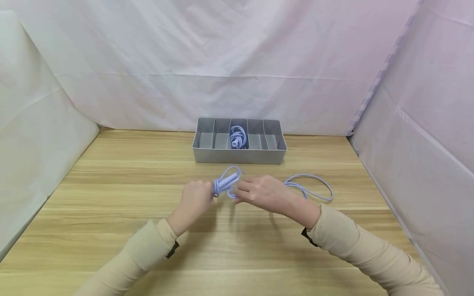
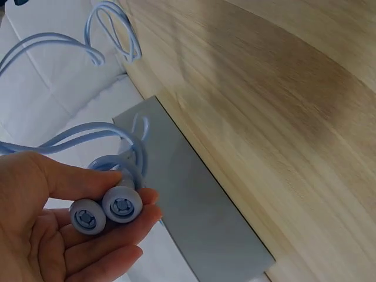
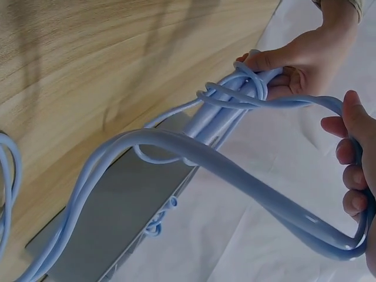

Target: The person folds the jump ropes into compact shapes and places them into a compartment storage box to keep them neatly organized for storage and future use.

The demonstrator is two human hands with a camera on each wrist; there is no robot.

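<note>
My left hand (image 1: 195, 198) grips the two light-blue handles (image 1: 227, 182) of a jump rope, side by side. In the left wrist view, the round handle ends (image 2: 122, 204) show between thumb and fingers. Several turns of cord (image 3: 235, 94) wrap around the handles. Fingers of my right hand (image 1: 263, 192) curl around the doubled cord (image 3: 317, 101), a short way right of the handles. From there a loose loop of the same rope (image 1: 319, 177) trails over the table on the right.
A grey tray (image 1: 238, 156) with five side-by-side compartments stands at the back of the wooden table (image 1: 122, 172). Its middle compartment holds another coiled light-blue jump rope (image 1: 238, 137). White cloth (image 1: 222, 61) hangs behind and along both sides.
</note>
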